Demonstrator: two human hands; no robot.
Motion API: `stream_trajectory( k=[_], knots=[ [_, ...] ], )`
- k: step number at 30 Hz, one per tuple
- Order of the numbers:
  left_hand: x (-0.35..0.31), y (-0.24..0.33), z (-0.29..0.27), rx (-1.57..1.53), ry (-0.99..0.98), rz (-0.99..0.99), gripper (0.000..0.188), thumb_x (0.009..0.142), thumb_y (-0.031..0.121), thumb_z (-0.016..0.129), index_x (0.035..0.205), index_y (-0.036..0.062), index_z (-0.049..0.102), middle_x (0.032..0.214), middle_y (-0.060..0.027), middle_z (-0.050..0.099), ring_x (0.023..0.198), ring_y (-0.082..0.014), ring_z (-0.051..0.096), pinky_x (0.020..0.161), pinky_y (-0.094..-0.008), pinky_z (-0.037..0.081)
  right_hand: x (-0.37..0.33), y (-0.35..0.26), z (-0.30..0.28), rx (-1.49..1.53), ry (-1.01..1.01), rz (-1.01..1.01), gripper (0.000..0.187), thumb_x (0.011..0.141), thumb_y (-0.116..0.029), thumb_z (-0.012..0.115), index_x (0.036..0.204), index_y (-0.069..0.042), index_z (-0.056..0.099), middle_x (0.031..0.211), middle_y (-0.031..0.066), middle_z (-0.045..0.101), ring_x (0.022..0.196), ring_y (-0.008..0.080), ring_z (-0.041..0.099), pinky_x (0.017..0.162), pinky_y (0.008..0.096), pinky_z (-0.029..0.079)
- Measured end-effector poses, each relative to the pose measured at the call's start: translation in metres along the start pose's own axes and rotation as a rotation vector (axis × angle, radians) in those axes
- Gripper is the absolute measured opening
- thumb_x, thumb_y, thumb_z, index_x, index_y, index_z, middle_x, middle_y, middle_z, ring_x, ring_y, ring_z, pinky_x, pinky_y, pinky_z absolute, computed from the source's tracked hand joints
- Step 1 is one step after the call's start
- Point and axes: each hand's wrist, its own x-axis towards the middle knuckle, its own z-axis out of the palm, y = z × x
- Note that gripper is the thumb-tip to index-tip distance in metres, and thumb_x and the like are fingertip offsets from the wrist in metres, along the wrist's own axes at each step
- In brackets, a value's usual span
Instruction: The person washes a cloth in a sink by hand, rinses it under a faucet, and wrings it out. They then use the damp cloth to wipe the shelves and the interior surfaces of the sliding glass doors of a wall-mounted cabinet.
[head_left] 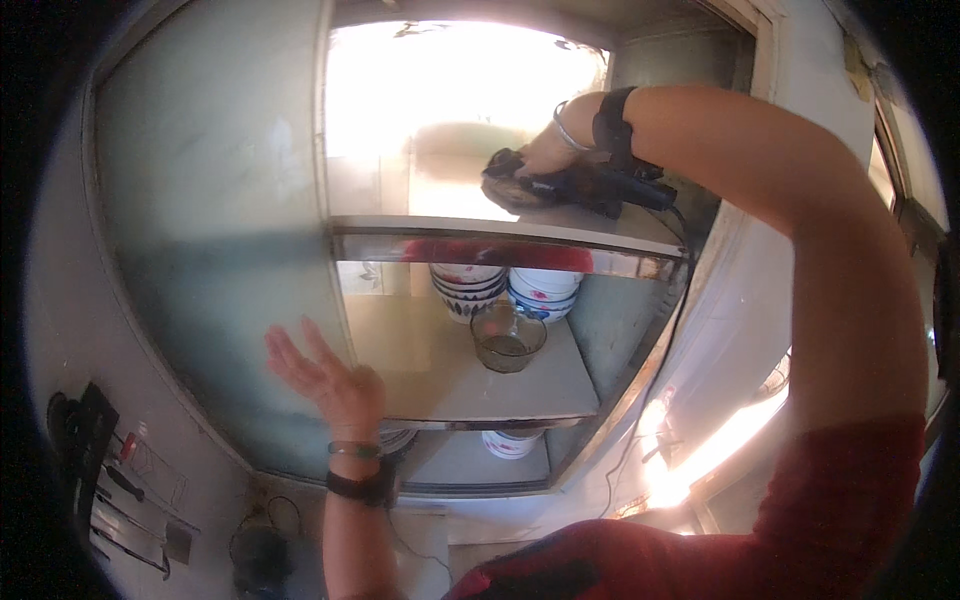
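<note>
Right hand: my right hand [548, 152] is up at the far right, gripping a dark bundle [510, 190]; its fingertips are partly hidden, and I cannot tell what the bundle is.
Bundle's place: on the upper shelf [640, 228], towards its near edge; a careless pull could drag it over the lip.
Left hand: my left hand [340, 390] is raised, fingers spread and holding nothing, well apart from the right, in front of the pale door panel [210, 200]. It is blurred, so I cannot tell whether it touches; a quick swing could knock the panel.
Glass bowl: the clear bowl [507, 352] stands on the middle shelf [425, 375], nearer than the stacked bowls; anything dropped from above could chip it or tip it out.
Bowl stacks: the left stack [467, 290] and right stack [543, 290] stand side by side behind it; a knock could set them rattling.
Cord: a thin dark cord [655, 365] hangs on the right; it could snag on the shelf corner if my arm draws back.
</note>
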Motion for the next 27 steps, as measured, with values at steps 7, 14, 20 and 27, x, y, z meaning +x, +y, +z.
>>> stream_trajectory(
  k=[7, 14, 20, 27],
  knots=[
    [0.001, 0.003, 0.0, -0.051, -0.014, 0.002, 0.089, 0.054, -0.006, 0.048, 0.137, 0.0048, 0.017, 0.142, -0.0235, 0.01, 0.133, -0.0417, 0.007, 0.105, -0.0583, 0.008, 0.027, 0.026, 0.012, -0.015, 0.184, 0.159, 0.051, 0.089, -0.042, 0.037, 0.124, -0.007, 0.049, 0.123, 0.0121, 0.051, 0.112, 0.0229, 0.046, 0.094, 0.0399, 0.032],
    [0.002, 0.001, 0.003, -0.039, 0.002, -0.008, 0.088, 0.057, -0.006, 0.051, 0.137, 0.0053, 0.017, 0.141, -0.0238, 0.01, 0.132, -0.0421, 0.008, 0.105, -0.0584, 0.009, -0.032, 0.005, 0.027, 0.254, 0.065, 0.067, 0.06, 0.089, -0.051, 0.031, 0.125, -0.004, 0.046, 0.123, 0.0107, 0.049, 0.112, 0.0219, 0.045, 0.093, 0.0361, 0.034],
    [0.002, 0.006, 0.006, -0.03, 0.007, 0.004, 0.087, 0.058, -0.006, 0.051, 0.138, 0.0054, 0.017, 0.142, -0.0236, 0.011, 0.132, -0.0421, 0.009, 0.105, -0.0581, 0.009, -0.076, -0.007, 0.048, 0.353, 0.076, 0.019, 0.071, 0.087, -0.059, 0.03, 0.127, -0.002, 0.04, 0.121, 0.0168, 0.048, 0.106, 0.0241, 0.047, 0.089, 0.0382, 0.039],
    [0.001, 0.003, -0.001, 0.004, -0.003, -0.004, 0.089, 0.057, -0.006, 0.051, 0.138, 0.0059, 0.017, 0.142, -0.0234, 0.01, 0.133, -0.0409, 0.007, 0.104, -0.0582, 0.009, -0.133, -0.034, 0.082, 0.407, 0.302, -0.131, 0.075, 0.078, -0.044, 0.058, 0.134, -0.005, 0.026, 0.123, 0.0198, 0.047, 0.108, 0.0321, 0.051, 0.088, 0.0349, 0.044]
  ],
)
